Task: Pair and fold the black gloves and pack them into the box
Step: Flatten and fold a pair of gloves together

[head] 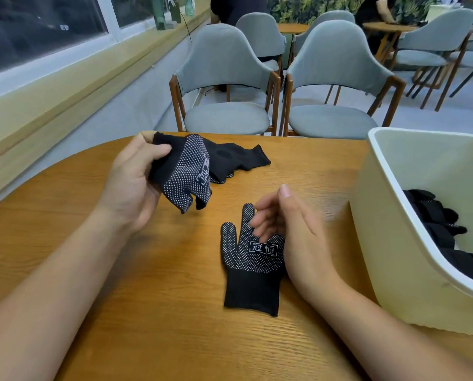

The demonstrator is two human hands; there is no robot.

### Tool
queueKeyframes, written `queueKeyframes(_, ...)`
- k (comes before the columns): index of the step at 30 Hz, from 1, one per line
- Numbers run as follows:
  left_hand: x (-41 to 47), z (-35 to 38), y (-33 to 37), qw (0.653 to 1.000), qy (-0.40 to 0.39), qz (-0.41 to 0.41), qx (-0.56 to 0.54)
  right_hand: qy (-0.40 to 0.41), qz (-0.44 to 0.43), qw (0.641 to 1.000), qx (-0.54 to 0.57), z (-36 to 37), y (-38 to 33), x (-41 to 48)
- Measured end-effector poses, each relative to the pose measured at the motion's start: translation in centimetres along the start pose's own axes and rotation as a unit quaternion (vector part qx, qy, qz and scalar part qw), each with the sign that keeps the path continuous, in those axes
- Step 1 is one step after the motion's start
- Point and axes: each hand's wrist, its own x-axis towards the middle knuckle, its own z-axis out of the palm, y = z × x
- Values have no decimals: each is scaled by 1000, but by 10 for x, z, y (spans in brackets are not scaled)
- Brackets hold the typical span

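Observation:
My left hand (132, 185) grips a black glove (184, 176) with white grip dots by its cuff and holds it above the wooden table (92, 270); its fingers hang down. A second dotted black glove (253, 266) lies flat on the table, palm up, cuff toward me. My right hand (290, 229) hovers over that glove's fingers, its own fingers loosely apart and holding nothing. Another black glove (241, 158) lies crumpled farther back. The cream box (389, 215) stands at the right with several black gloves (447, 229) inside.
Two grey upholstered chairs (230, 86) stand just beyond the table's far edge. A window ledge runs along the left. More chairs, small tables and seated people are in the background.

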Motion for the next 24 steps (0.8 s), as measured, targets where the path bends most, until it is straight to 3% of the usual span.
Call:
queueKeyframes(7, -18, 19, 7, 997, -74, -17, 18, -137, 78, 986, 50, 9, -15, -4)
queueKeyframes(14, -35, 32, 3, 986, -157, -32, 48, -290, 252, 915, 120, 11, -13, -3)
queueKeyframes(18, -45, 37, 3, 961, -223, 13, 161, -290, 277, 891, 213, 7, -11, -1)
queueKeyframes(24, -56, 41, -2, 911, -317, 32, 263, -231, 238, 885, 327, -1, -15, 6)
